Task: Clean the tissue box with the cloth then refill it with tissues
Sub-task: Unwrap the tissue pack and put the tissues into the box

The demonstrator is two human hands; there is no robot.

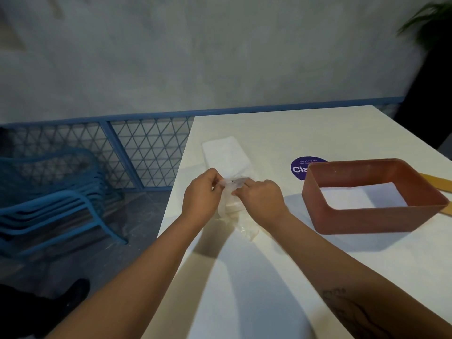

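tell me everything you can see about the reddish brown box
The box is a reddish-brown rectangular shell with rounded corners and thin matte walls, plastic by the look. Its top is open; white shows inside, table or tissue, unclear. It stands upright on the white table, apart from the left hand and right hand, which pinch a wrapper. Its far left corner hides part of a purple sticker; a yellow board lies behind its right end.

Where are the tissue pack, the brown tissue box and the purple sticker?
tissue pack [226,155]: head view, on its far white top.
brown tissue box [367,220]: head view, on its near outer wall.
purple sticker [299,168]: head view, on its visible left half.
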